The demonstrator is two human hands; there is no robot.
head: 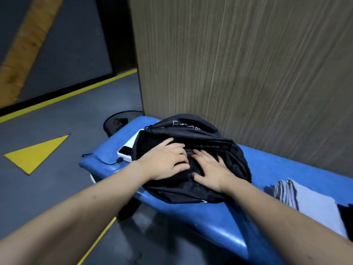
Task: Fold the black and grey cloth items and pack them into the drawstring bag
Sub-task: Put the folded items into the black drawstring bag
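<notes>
Head view. A black drawstring bag (191, 161) lies bulging on a blue padded desk (219, 222), close to a wood-grain wall (248, 64). Both hands rest on top of the bag. The left hand (168, 161) lies palm down with its fingers slightly bent over the dark fabric; the right hand (210, 171), just beside it, lies flat with fingers spread. Neither hand clearly pinches a fold, so both read as pressing, not gripping, though the black cloth under the fingertips hides fine detail.

The bag appears thin, soft and light, probably a slick woven fabric: it wrinkles freely and would collapse if lifted by one point. The rounded bulk suggests cloth already inside. A sound hold would be the gathered rim or the cord (150, 129), which shows beyond the left hand on the bag's far side; the mouth itself cannot be made out for certain among the folds.

The bag's long axis runs from the near desk edge away toward the wall, tilted slightly rightward, with the printed white marking (183, 126) at the far end.

To the right of the right hand, well apart from the bag, a folded grey cloth (313, 205) lies on the desk, with a dark cloth (346, 217) touching its right side at the frame edge. Both seem limp and light, and probably not yet packed. To the left of the left hand, a white device (125, 153) with a cable (107, 161) lies partly under the bag.
</notes>
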